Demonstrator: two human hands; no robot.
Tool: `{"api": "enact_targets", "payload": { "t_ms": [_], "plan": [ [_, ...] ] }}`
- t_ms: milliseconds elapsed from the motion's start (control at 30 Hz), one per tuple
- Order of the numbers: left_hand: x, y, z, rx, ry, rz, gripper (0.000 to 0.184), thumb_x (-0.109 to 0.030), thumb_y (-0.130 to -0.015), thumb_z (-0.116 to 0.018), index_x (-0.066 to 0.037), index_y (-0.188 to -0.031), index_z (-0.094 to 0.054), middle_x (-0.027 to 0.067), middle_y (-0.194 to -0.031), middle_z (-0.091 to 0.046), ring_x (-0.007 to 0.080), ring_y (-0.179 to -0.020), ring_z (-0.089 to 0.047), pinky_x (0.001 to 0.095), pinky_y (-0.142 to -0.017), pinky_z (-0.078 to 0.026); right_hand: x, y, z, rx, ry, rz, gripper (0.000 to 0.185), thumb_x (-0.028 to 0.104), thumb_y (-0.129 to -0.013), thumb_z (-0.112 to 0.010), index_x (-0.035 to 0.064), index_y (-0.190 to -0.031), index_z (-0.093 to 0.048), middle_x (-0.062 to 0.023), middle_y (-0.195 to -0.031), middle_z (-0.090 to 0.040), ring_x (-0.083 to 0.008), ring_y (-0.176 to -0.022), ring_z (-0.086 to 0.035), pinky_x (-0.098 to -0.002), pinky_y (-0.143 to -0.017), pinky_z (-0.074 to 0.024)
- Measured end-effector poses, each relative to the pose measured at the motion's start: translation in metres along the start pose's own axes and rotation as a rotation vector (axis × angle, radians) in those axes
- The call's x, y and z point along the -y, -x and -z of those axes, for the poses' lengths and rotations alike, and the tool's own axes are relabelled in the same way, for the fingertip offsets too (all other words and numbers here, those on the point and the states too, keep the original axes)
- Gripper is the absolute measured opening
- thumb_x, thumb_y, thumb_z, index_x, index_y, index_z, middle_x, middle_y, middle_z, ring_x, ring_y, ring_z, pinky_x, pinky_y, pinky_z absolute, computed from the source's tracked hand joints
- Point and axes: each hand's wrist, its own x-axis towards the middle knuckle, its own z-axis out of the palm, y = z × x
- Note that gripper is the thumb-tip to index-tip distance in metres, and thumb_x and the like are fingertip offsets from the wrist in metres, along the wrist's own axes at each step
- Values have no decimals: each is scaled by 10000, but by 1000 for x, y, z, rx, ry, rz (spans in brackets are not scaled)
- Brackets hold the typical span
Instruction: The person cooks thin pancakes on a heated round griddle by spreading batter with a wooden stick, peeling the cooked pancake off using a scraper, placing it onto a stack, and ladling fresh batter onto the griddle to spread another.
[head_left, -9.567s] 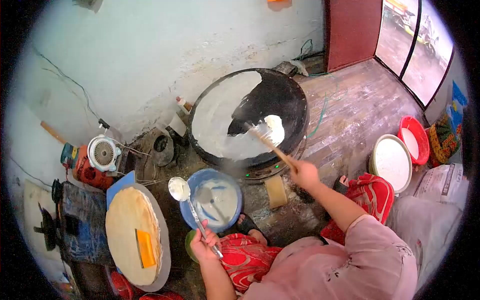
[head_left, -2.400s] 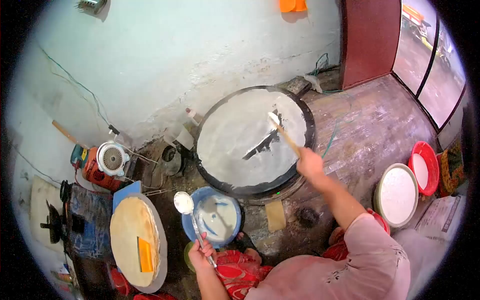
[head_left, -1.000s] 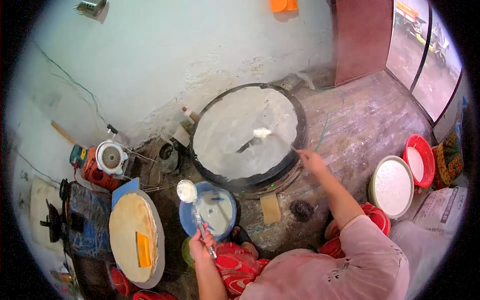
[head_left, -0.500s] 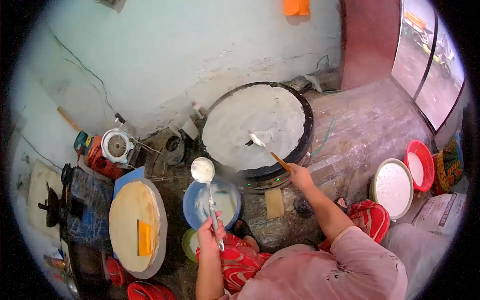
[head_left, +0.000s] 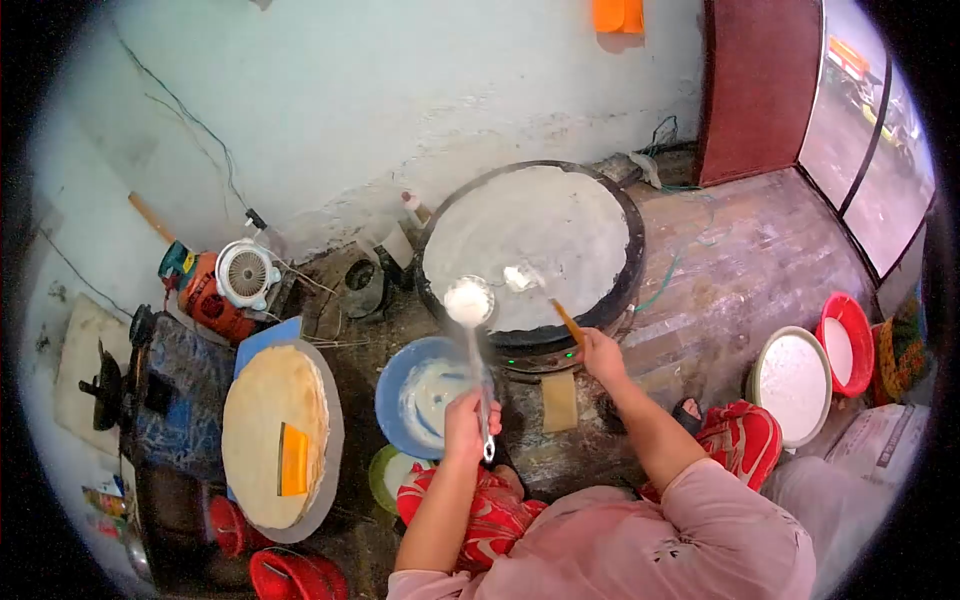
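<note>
My left hand is wrapped round the handle of a metal ladle. Its bowl, full of white batter, hangs over the near left edge of a large round griddle. A thin pale layer of batter covers most of the griddle's top. In my right hand is the wooden handle of a spreader; its head, coated in white batter, lies on or just above the layer near the front. Below the ladle stands a blue basin with batter inside.
On the left, a stack of thin round pancakes carries a yellow scraper. A green bowl sits beside the blue basin. At right are a pale tub and a red basin of white liquid. A white blower stands back left.
My left hand has brought the loaded ladle rightward and forward, from above the blue basin to the griddle's edge. The spreader's head has turned and moved slightly nearer me. The view has shifted a little.
</note>
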Motion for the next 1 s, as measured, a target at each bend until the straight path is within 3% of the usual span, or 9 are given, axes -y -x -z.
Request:
{"api": "enact_targets", "payload": {
  "t_ms": [133,400,533,633,733,800,867,933,1000],
  "plan": [
    [11,-37,-14,49,-3,-53,209,-196,-874,-460,5,-912,-502,112,-628,-528,161,-411,-453,279,-338,-363,-24,11,-25,-116,346,163,253,129,-904,-423,30,-1097,-554,-105,-721,-628,-171,-589,-620,-310,-563,-488],
    [14,-77,-43,-108,-134,-151,166,-144,-850,-424,2,-784,-468,120,-584,-509,181,-371,-429,307,-324,-350,-3,16,-33,-74,75,-99,318,137,-894,-441,49,-1193,-506,-120,-752,-626,-177,-608,-618,-317,-565,-488],
    [29,-93,-54,-116,-238,-131,270,-199,-913,-375,-10,-731,-440,88,-533,-470,165,-331,-389,292,-311,-334,-2,21,-69,-37,37,55,282,142,-869,-442,77,-1122,-550,-168,-735,-612,-269,-631,-607,-401,-596,-464],
    [19,-81,-59,-142,-169,-58,245,-191,-908,-383,2,-781,-465,76,-577,-478,159,-373,-411,278,-335,-349,44,33,-40,113,-192,-87,302,138,-878,-447,71,-1157,-541,-119,-683,-605,-182,-555,-598,-328,-530,-467],
    [-3,-77,-25,306,799,289,262,-115,-885,-395,59,-1066,-469,30,-676,-470,118,-475,-434,244,-414,-384,23,21,-36,14,-35,153,301,135,-898,-444,88,-1176,-549,-51,-619,-577,-104,-486,-550,-251,-458,-442],
    [-12,-70,-9,695,1277,473,363,-95,-879,-392,72,-1200,-392,18,-669,-447,104,-484,-423,229,-423,-383,16,12,-29,-113,-330,280,285,153,-904,-451,111,-1161,-568,-65,-631,-582,-82,-506,-534,-239,-472,-439],
    [-28,-46,-12,715,1359,474,425,-87,-872,-395,83,-1257,-335,5,-673,-426,99,-498,-417,220,-430,-385,17,-2,-9,-176,-186,211,274,161,-901,-469,109,-1148,-575,-92,-721,-622,-78,-562,-540,-255,-533,-464],
    [-42,-29,-10,837,1400,377,398,-35,-888,-344,117,-1254,-312,29,-659,-436,113,-485,-449,231,-400,-403,4,-20,0,-325,194,121,299,208,-887,-477,92,-1148,-564,-106,-950,-651,-231,-761,-627,-331,-688,-483],
    [-57,-15,-1,843,1380,316,404,-41,-895,-338,130,-1259,-305,31,-651,-434,118,-474,-440,234,-391,-392,-17,-19,-15,-248,188,205,305,233,-869,-495,92,-1126,-578,-133,-1026,-622,-275,-872,-608,-364,-736,-475]
  ]
}}
